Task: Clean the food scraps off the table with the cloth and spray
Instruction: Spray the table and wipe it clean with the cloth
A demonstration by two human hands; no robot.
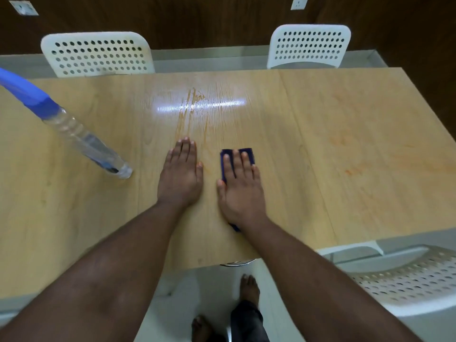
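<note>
A light wooden table (74,218) fills the view. My right hand (240,191) lies flat with straight fingers on a dark blue cloth (248,153), pressing it to the table; the cloth shows beyond my fingertips and a corner peeks out under my wrist. My left hand (181,176) rests flat and empty on the wood just to the left of it. Orange streaks with a wet sheen (192,104) lie beyond my hands. More faint orange smears (345,154) mark the right part of the table. A clear spray bottle (81,137) with a blue head stands at the left.
Two white perforated chairs (98,55) (308,45) stand at the table's far side. A third chair (407,280) is at the near right. My bare feet (249,290) are on the pale floor below the table's near edge.
</note>
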